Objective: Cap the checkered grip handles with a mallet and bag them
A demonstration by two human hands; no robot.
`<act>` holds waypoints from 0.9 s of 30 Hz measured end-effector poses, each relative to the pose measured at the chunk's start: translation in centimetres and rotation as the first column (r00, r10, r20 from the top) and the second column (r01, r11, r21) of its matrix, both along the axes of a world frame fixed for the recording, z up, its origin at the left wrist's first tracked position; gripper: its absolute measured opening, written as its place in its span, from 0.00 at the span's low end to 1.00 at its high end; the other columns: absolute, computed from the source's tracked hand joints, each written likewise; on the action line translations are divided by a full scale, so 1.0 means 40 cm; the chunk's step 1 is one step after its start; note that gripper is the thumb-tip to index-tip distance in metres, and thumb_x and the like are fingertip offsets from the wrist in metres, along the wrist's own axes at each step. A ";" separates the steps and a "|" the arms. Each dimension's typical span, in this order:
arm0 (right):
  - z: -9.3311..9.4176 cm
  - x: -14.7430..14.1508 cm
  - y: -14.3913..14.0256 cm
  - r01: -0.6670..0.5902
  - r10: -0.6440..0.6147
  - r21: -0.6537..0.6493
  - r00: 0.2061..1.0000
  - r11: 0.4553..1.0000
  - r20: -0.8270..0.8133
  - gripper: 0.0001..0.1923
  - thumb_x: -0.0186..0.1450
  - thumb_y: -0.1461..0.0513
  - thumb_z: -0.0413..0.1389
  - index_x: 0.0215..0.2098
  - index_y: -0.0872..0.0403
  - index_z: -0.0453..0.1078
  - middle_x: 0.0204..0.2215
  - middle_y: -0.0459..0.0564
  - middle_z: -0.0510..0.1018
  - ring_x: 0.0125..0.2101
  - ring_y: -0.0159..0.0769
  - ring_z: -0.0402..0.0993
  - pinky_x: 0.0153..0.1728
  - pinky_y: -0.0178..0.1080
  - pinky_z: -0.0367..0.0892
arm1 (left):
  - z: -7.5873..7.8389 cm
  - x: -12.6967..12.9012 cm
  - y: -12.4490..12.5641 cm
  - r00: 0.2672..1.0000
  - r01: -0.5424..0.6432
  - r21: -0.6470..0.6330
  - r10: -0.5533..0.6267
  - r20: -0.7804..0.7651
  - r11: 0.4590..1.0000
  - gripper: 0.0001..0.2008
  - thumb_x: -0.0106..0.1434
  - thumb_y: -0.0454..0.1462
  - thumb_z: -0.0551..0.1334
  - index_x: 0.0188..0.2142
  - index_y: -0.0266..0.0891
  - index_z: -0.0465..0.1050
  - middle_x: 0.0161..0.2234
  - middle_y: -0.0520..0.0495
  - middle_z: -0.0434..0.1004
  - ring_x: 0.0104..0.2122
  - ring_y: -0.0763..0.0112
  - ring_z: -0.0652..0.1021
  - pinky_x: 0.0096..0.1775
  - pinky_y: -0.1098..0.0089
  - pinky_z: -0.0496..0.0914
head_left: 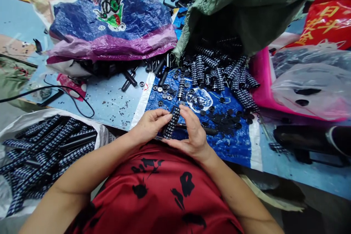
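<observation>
Leftmost: clear bag (16, 131) full of black studded strips (46, 150), sitting beside the person's left forearm. Above it a black cable (68, 93) loops over the blue table (115, 102), and a blue-and-purple woven sack (115, 25) lies behind. Centre: left hand (149, 124) and right hand (193, 133) both pinch one black studded strip (171, 122), fingers closed on it, strip tilted, upper end away from the body, held just above the blue printed sheet (230, 142). Small black washers (163, 93) lie scattered just beyond the hands. Further right, a pile of more strips (219, 73) spills from the green sack (241, 7). Far right: pink tray (261, 84), clear plastic bag (312, 84), red bag (329, 22).
</observation>
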State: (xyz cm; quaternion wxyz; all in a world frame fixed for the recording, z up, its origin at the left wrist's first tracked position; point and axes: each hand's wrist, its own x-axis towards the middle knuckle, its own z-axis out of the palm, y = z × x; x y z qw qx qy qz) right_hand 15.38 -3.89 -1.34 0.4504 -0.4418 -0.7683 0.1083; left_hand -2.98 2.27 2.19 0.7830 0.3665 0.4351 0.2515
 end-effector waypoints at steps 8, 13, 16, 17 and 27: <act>-0.017 0.012 -0.001 0.076 -0.071 -0.058 0.994 0.995 0.089 0.60 0.60 0.43 0.68 0.76 0.58 0.44 0.66 0.69 0.64 0.68 0.58 0.59 0.66 0.59 0.63 | -0.045 0.002 -0.004 0.991 -0.098 -0.090 0.105 0.084 0.991 0.27 0.52 0.51 0.76 0.41 0.38 0.69 0.33 0.48 0.79 0.29 0.68 0.78 0.34 0.67 0.73; -0.044 0.046 -0.027 0.170 -0.084 -0.145 0.880 0.975 0.467 0.11 0.73 0.60 0.58 0.52 0.56 0.72 0.43 0.55 0.79 0.43 0.44 0.76 0.44 0.45 0.71 | -0.091 -0.117 0.080 0.871 0.200 0.604 0.142 -0.471 0.772 0.14 0.62 0.45 0.69 0.41 0.37 0.78 0.37 0.46 0.80 0.36 0.68 0.76 0.41 0.68 0.67; -0.029 0.052 -0.026 0.207 -0.140 -0.102 0.881 0.973 0.452 0.07 0.74 0.64 0.54 0.48 0.58 0.71 0.37 0.54 0.77 0.36 0.39 0.72 0.40 0.42 0.69 | -0.094 -0.172 0.135 0.664 0.529 0.513 0.047 -0.746 0.676 0.12 0.59 0.43 0.71 0.40 0.39 0.81 0.37 0.46 0.80 0.36 0.66 0.76 0.40 0.68 0.64; -0.021 0.050 -0.020 0.224 -0.176 -0.074 0.898 0.972 0.403 0.08 0.74 0.65 0.53 0.49 0.59 0.70 0.37 0.55 0.77 0.36 0.39 0.72 0.40 0.40 0.69 | -0.091 -0.180 0.148 0.625 0.583 0.458 -0.010 -0.781 0.671 0.13 0.57 0.44 0.72 0.39 0.39 0.82 0.34 0.47 0.80 0.34 0.67 0.75 0.37 0.68 0.63; 0.002 -0.009 0.042 0.188 -0.133 -0.076 0.880 0.979 0.455 0.10 0.76 0.63 0.50 0.48 0.56 0.71 0.31 0.51 0.76 0.30 0.35 0.72 0.34 0.38 0.64 | -0.106 -0.169 0.182 0.724 0.542 0.333 -0.228 -0.651 0.772 0.16 0.51 0.44 0.74 0.29 0.37 0.72 0.21 0.54 0.67 0.22 0.76 0.65 0.27 0.70 0.52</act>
